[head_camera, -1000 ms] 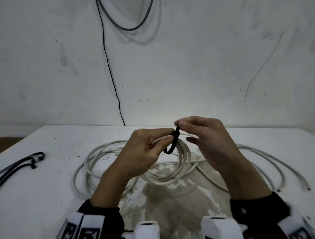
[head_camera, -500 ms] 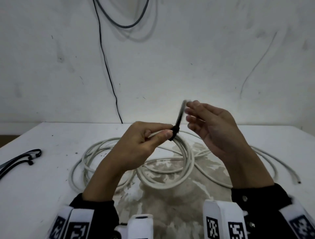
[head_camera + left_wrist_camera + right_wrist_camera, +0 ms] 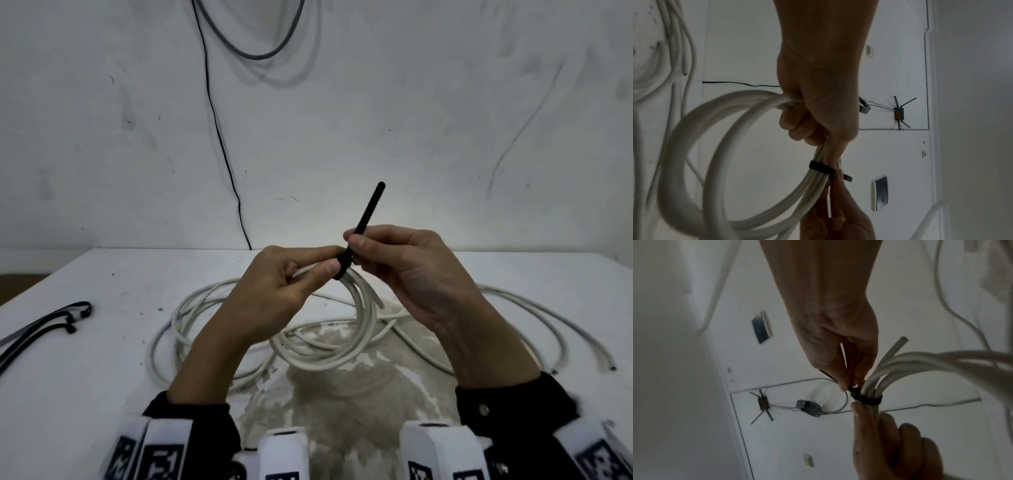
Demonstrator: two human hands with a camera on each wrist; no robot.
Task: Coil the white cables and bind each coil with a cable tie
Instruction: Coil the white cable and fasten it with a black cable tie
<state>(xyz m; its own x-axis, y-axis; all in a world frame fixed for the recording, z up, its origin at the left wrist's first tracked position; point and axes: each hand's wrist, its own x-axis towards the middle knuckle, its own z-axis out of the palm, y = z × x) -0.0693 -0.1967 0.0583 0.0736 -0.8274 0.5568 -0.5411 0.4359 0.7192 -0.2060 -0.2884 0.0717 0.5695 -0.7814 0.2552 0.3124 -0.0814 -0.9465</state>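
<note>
Gripping round white cable coil (image 3: 346, 342), left hand (image 3: 274, 294); right hand (image 3: 407, 270) pinching flat black cable tie (image 3: 368, 212).

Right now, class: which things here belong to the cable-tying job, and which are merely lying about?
In the job:
- white coil, gripped by the left hand
- black cable tie, its tail pinched by the right hand
- loose white cables
- spare ties

Lying about:
- black wall wire
- grey wall cable
</note>
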